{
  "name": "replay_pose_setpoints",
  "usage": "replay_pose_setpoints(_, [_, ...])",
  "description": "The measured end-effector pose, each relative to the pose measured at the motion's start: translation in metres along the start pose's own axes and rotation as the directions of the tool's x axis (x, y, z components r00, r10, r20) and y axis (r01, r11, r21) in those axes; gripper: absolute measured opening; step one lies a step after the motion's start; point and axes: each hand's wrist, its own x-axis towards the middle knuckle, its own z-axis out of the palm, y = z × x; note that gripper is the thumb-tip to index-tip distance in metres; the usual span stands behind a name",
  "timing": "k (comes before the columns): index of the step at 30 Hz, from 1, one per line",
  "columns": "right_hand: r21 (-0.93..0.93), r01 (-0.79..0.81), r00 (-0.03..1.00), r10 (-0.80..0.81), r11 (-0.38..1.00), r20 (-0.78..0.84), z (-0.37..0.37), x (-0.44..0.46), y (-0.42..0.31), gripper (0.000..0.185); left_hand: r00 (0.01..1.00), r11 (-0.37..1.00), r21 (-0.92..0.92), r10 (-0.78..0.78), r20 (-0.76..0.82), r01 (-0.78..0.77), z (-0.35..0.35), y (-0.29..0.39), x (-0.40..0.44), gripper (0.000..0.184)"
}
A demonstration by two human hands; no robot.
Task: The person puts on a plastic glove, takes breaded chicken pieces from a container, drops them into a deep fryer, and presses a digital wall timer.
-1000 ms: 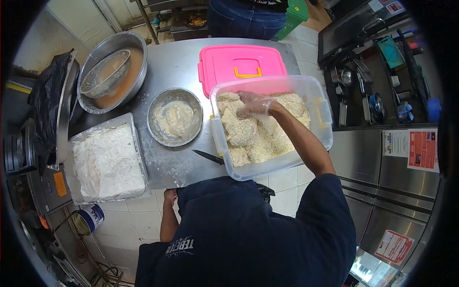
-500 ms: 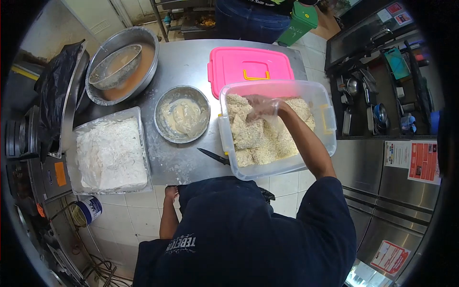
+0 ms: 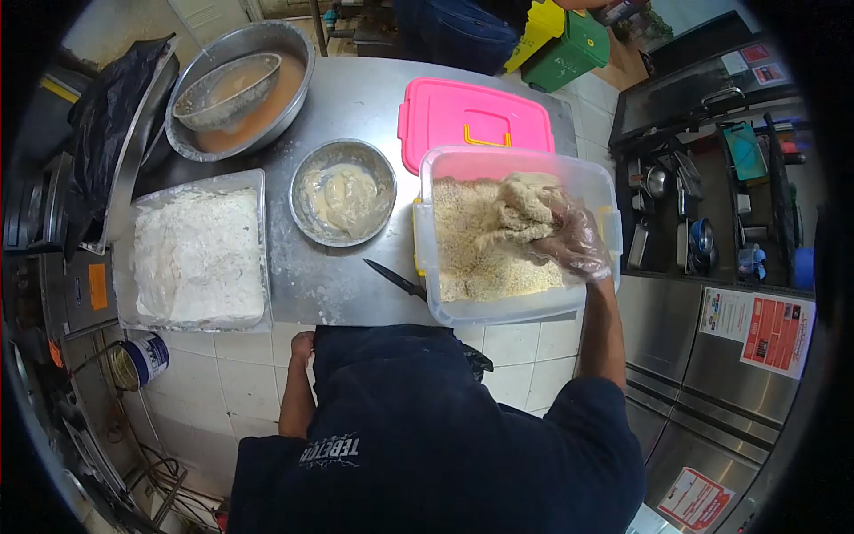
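My right hand point(image 3: 574, 238), in a clear plastic glove, is closed around a crumb-coated piece of food point(image 3: 525, 206) above a clear plastic tub point(image 3: 511, 311). Pale coarse crumbs point(image 3: 467, 222) cover the tub's bottom, and some fall from the piece. By the table's front edge my bare left hand point(image 3: 303, 345) hangs low with curled fingers; I see nothing in it. Left of the tub stands a metal bowl point(image 3: 302, 209) of thick pale batter point(image 3: 347, 200). A black knife point(image 3: 394, 279) lies between bowl and tub, its handle end against the tub.
A tray point(image 3: 265, 249) of white flour point(image 3: 200, 254) sits at the table's left. Behind it, a large basin point(image 3: 298, 107) holds brownish liquid and a strainer point(image 3: 227, 93). The pink lid point(image 3: 445, 111) lies behind the tub. Another person point(image 3: 467, 36) stands beyond the table, near a green bin point(image 3: 574, 53).
My right hand has moved right and lifted a coated piece out of the crumbs, where it was pressing before. The crumbs now lie flatter. My left hand stays low by the table edge.
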Motion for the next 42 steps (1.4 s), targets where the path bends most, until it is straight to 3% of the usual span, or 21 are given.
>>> replay_pose_setpoints(1, [0.374, -0.138, 0.966, 0.208, 0.917, -0.155, 0.000, -0.008, -0.001, 0.059, 1.000, 1.000, 0.003, -0.007, 0.006, 0.007, -0.008, -0.013, 0.004, 0.018])
replay_pose_setpoints(2, [0.490, -0.236, 0.910, 0.368, 0.839, -0.193, -0.002, -0.009, -0.002, 0.051, 0.998, 0.998, 0.017, -0.057, 0.001, 0.057, -0.015, -0.017, 0.007, 0.017])
replay_pose_setpoints(3, [0.490, -0.230, 0.908, 0.366, 0.841, -0.202, -0.006, -0.010, -0.003, 0.051, 0.995, 0.994, 0.030, -0.103, -0.006, 0.103, -0.017, -0.008, 0.003, 0.022])
replay_pose_setpoints(4, [-0.074, -0.320, 0.897, 0.277, 0.945, -0.344, -0.011, -0.013, -0.003, 0.048, 0.994, 0.991, 0.079, -0.105, -0.023, 0.107, -0.023, -0.002, -0.003, 0.025])
replay_pose_setpoints(5, [-0.604, -0.368, 0.906, 0.124, 0.707, -0.405, -0.016, -0.017, -0.003, 0.046, 0.994, 0.991, 0.071, -0.109, -0.019, 0.110, -0.025, -0.006, -0.007, 0.025])
replay_pose_setpoints(6, [-0.710, -0.417, 0.906, 0.192, 0.567, -0.378, -0.023, -0.020, 0.003, 0.044, 0.992, 0.989, 0.083, -0.116, -0.043, 0.120, -0.031, -0.010, -0.008, 0.026])
replay_pose_setpoints(8, [-0.839, -0.256, 0.965, 0.076, 0.480, -0.250, -0.028, -0.025, 0.017, 0.037, 0.990, 0.992, 0.053, -0.112, -0.092, 0.117, -0.040, -0.016, -0.008, 0.027])
replay_pose_setpoints(9, [-0.857, -0.307, 0.951, 0.091, 0.413, -0.297, -0.027, -0.028, 0.021, 0.037, 0.987, 0.992, 0.006, -0.121, -0.108, 0.123, -0.042, -0.022, -0.012, 0.024])
replay_pose_setpoints(10, [-0.783, -0.417, 0.908, 0.177, 0.462, -0.379, -0.024, -0.030, 0.022, 0.038, 0.981, 0.990, -0.058, -0.133, -0.141, 0.126, -0.049, -0.030, -0.016, 0.022])
replay_pose_setpoints(13, [-0.707, -0.443, 0.896, 0.249, 0.551, -0.367, 0.029, -0.025, -0.035, 0.042, 0.980, 0.974, -0.209, -0.122, -0.156, 0.088, -0.085, -0.084, -0.026, 0.022])
replay_pose_setpoints(15, [-0.590, -0.271, 0.956, 0.142, 0.761, -0.257, 0.052, -0.024, -0.055, 0.043, 0.966, 0.949, -0.267, -0.213, -0.143, 0.170, -0.098, -0.101, -0.032, 0.022])
replay_pose_setpoints(20, [-0.367, 0.067, 0.997, -0.045, 0.928, 0.068, 0.174, -0.011, -0.128, 0.044, 0.951, 0.895, -0.439, -0.199, -0.239, 0.076, -0.145, -0.177, -0.050, 0.021])
replay_pose_setpoints(25, [-0.398, 0.259, 0.935, -0.124, 0.880, 0.333, 0.323, 0.040, -0.193, 0.051, 0.935, 0.910, -0.414, -0.167, -0.312, 0.024, -0.214, -0.242, -0.092, 0.021])
replay_pose_setpoints(27, [-0.337, 0.339, 0.884, -0.175, 0.879, 0.433, 0.373, 0.067, -0.193, 0.056, 0.946, 0.928, -0.351, 0.001, -0.323, -0.120, -0.229, -0.268, -0.098, 0.018])
replay_pose_setpoints(28, [-0.307, 0.349, 0.834, -0.145, 0.885, 0.532, 0.404, 0.080, -0.204, 0.055, 0.932, 0.662, -0.750, -0.261, -0.250, -0.016, -0.239, -0.261, -0.111, 0.018])
replay_pose_setpoints(30, [-0.266, 0.366, 0.757, -0.118, 0.892, 0.643, 0.485, 0.096, -0.225, 0.054, 0.927, 0.635, -0.773, -0.275, -0.253, -0.022, -0.269, -0.272, -0.106, 0.021])
replay_pose_setpoints(33, [-0.325, 0.272, 0.774, -0.006, 0.906, 0.633, 0.578, 0.118, -0.235, 0.052, 0.906, 0.528, -0.838, -0.276, -0.322, -0.137, -0.312, -0.283, -0.107, 0.023])
replay_pose_setpoints(35, [-0.469, 0.628, 0.690, -0.165, 0.620, 0.705, 0.626, 0.178, -0.220, 0.046, 0.894, 0.460, -0.868, -0.286, -0.345, -0.188, -0.338, -0.279, -0.108, 0.024])
replay_pose_setpoints(37, [-0.402, 0.636, 0.595, -0.088, 0.658, 0.799, 0.711, 0.176, -0.250, 0.047, 0.885, 0.435, -0.883, -0.325, -0.334, -0.174, -0.373, -0.269, -0.106, 0.025])
replay_pose_setpoints(39, [-0.331, 0.628, 0.488, -0.025, 0.704, 0.873, 0.787, 0.171, -0.277, 0.048, 0.896, 0.374, -0.870, -0.178, -0.407, -0.321, -0.398, -0.293, -0.087, 0.026])
replay_pose_setpoints(42, [-0.196, 0.564, 0.377, -0.039, 0.802, 0.925, 0.883, 0.190, -0.298, 0.037, 0.871, 0.368, -0.918, -0.394, -0.295, -0.145, -0.451, -0.301, -0.067, 0.023])
